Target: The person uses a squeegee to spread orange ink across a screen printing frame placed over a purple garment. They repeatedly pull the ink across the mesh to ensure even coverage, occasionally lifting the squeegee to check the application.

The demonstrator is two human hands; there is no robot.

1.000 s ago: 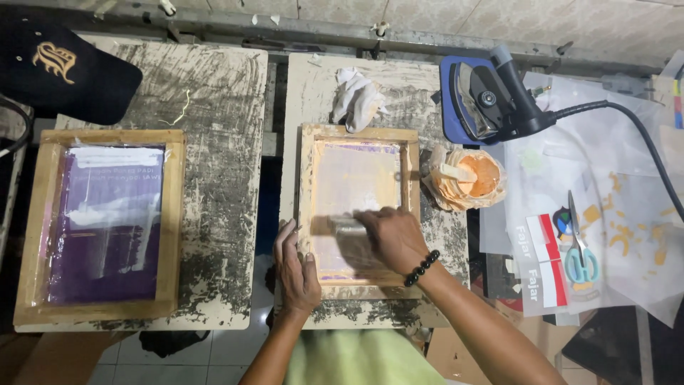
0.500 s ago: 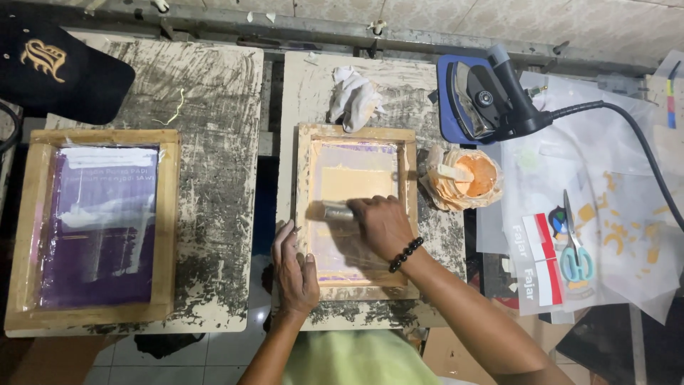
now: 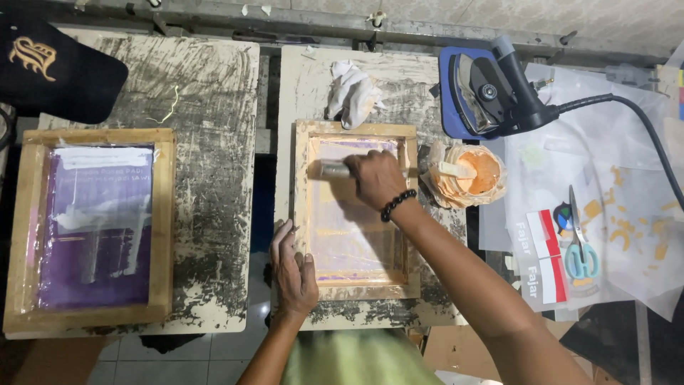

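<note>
At mid-frame, the right hand (image 3: pixel 375 180) has its fingers wrapped around a squeegee (image 3: pixel 335 170) lying across the upper part of the wooden screen frame (image 3: pixel 356 291). Lower left of that frame, the left hand (image 3: pixel 292 271) presses flat, fingers together, on its edge. Right of it sits an orange ink tub (image 3: pixel 476 173) on the bench (image 3: pixel 214 107).

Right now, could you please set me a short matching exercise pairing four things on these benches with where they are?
Things:
1. crumpled white rag
2. blue-handled scissors
3. orange ink pot
4. purple-meshed wooden frame

Places:
A. far left bench
B. beyond the middle frame
C. on the white paper, far right
D. just right of the middle frame

Pairs: 1-B, 2-C, 3-D, 4-A
</note>
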